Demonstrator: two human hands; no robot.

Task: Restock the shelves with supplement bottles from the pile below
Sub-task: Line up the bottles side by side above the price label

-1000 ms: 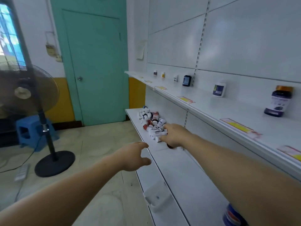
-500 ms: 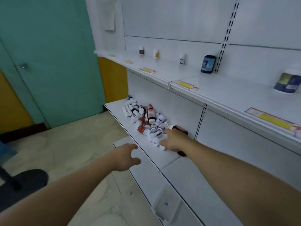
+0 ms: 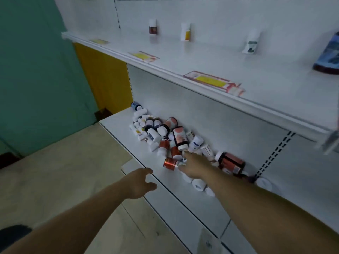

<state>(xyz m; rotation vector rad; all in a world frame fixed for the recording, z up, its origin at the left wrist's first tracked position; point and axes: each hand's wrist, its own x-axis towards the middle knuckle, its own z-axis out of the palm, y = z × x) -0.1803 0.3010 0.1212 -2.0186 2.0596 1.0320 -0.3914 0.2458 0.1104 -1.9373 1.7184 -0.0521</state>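
Right now the pile of supplement bottles [image 3: 165, 138] lies on the lower shelf [image 3: 183, 204], heaped against the white back panel [image 3: 211, 114], most bottles on their sides. Your right hand [image 3: 194, 166] is at the near end of the pile, fingers extended forward and touching bottles; index tip sits by a dark bottle with an orange-pink label [image 3: 179, 137], thumb side next to a copper-red bottle [image 3: 170, 163] lying flat. Can't tell if it actually has hold of anything: the palm hides what's under it. White-capped bottles [image 3: 199, 185] poke out from under your wrist, nearer you than the pile. A large dark bottle with a red label [image 3: 232, 163] lies on its side just right of the hand, against the back panel.

Your left hand [image 3: 140, 182] hovers at the front edge of the lower shelf, left of the pile, fingers loosely spread, thumb out, holding nothing.

Above the pile, the upper shelf [image 3: 256, 74] carries a few upright bottles well apart: one with a dark red label [image 3: 152, 27], one with a yellow label [image 3: 185, 32], one with a dark green label [image 3: 252, 42], and a bigger dark one [image 3: 329, 54] cut off by the frame edge. Yellow price tags [image 3: 212, 82] lie along its front lip. Left of the pile: teal door [image 3: 36, 70], yellow wall strip [image 3: 102, 79], tiled floor [image 3: 64, 171].
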